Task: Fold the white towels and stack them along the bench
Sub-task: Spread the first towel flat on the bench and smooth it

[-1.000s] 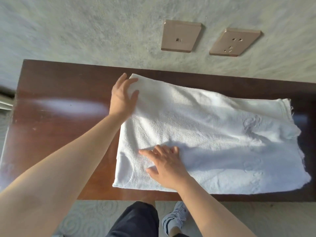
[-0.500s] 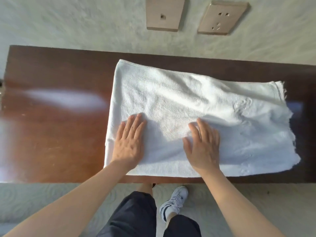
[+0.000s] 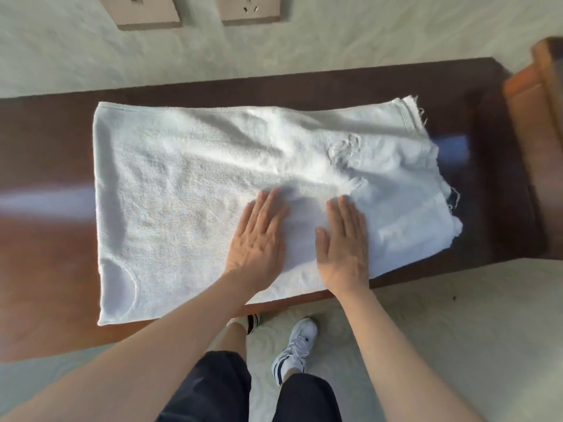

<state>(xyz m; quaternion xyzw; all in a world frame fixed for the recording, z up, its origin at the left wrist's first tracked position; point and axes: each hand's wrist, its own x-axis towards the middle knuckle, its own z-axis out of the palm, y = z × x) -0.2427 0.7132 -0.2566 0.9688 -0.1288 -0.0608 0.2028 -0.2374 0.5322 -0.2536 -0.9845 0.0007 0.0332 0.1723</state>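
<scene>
A white towel [image 3: 195, 178] lies spread flat on the dark wooden bench [image 3: 45, 239], covering most of its width, with frayed edges at the right end and an embossed mark near the upper right. My left hand [image 3: 259, 239] rests palm down on the towel near its front edge, right of centre. My right hand [image 3: 344, 242] lies flat beside it, fingers together and pointing away from me. Neither hand grips the cloth.
Two wall sockets [image 3: 146, 10] sit on the pale wall behind the bench. A lighter wooden piece of furniture [image 3: 536, 123] stands at the bench's right end. My legs and a white shoe [image 3: 294, 348] are on the patterned floor below the front edge.
Both hands have slid rightward across the towel, lying flat and closer together. The view has shifted right, showing the bench's right end.
</scene>
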